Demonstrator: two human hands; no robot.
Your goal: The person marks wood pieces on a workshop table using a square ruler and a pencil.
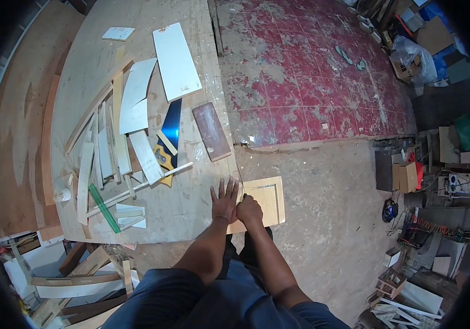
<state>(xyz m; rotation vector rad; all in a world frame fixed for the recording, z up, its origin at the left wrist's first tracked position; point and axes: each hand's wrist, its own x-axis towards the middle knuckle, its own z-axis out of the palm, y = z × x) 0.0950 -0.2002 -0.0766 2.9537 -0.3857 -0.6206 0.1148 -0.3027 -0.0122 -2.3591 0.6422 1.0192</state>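
My left hand [224, 203] lies flat with fingers spread at the right edge of the wooden table [191, 214], touching the light wooden panel [272, 205] or its edge. Beside it, my right hand [250, 211] is closed around a small dark handle [245, 196], whose tool is too small to make out. The panel juts out past the table edge and has a dark grooved line near its right side. Up and left of my hands are a reddish-brown block [211, 131] and a handsaw with a blue blade [172, 123] and yellow handle.
White boards [177, 63] and wood strips [119, 118] cover the table's left part, with a green strip [103, 208] among them. Offcuts [76, 282] are piled at the lower left. Boxes [405, 176], cables and tools line the right side; slippers [343, 54] lie on the red floor [301, 82].
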